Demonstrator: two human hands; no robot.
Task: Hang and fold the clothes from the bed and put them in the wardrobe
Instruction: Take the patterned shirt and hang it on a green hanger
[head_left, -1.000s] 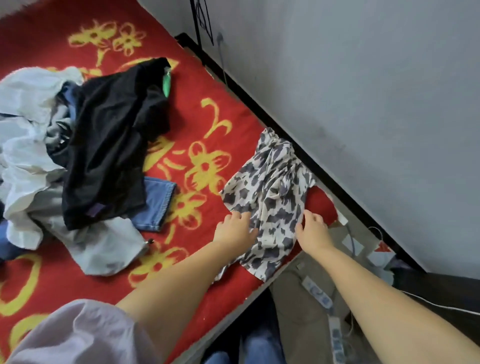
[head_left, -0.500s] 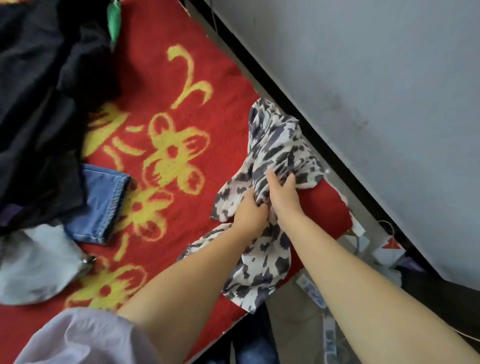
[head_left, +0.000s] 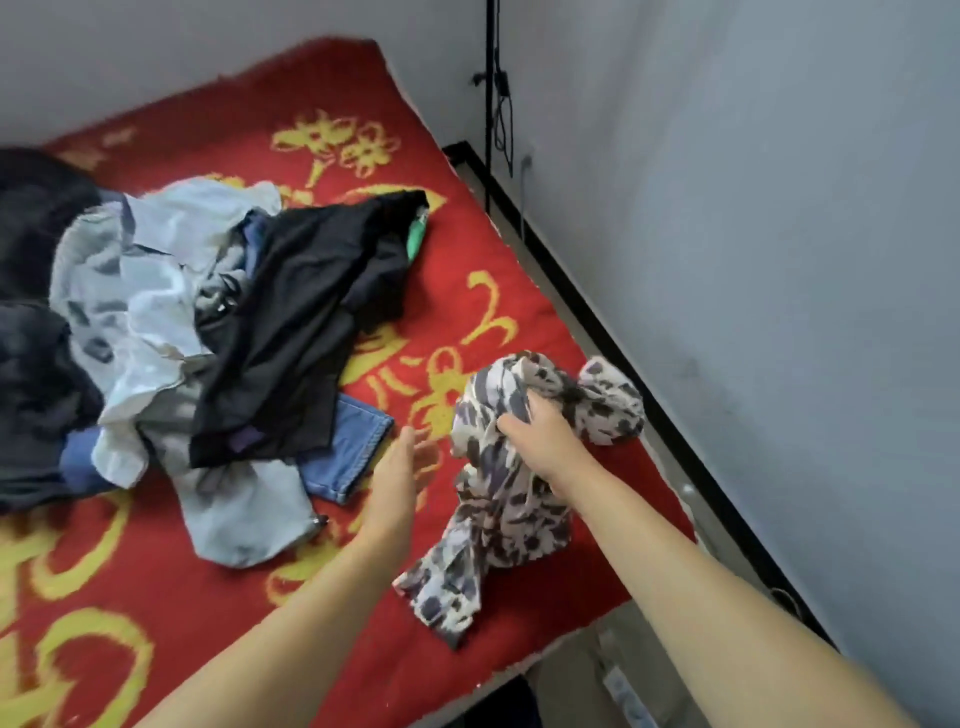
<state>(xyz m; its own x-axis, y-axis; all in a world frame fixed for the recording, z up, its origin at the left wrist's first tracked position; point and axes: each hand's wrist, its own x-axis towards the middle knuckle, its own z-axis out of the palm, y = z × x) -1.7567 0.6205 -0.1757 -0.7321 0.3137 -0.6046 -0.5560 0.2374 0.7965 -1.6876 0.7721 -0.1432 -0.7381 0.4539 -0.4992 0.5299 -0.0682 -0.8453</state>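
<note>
One head-worn view only. It looked forward and steeply down from above the bed's (head_left: 218, 613) near edge, close over both forearms, facing the far wall (head_left: 779, 260). Wide lens bent the edges. No second view to compare.

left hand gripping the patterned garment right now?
No: the left hand is open with straight fingers beside the patterned garment, not touching it; only the right hand grips it.
</note>
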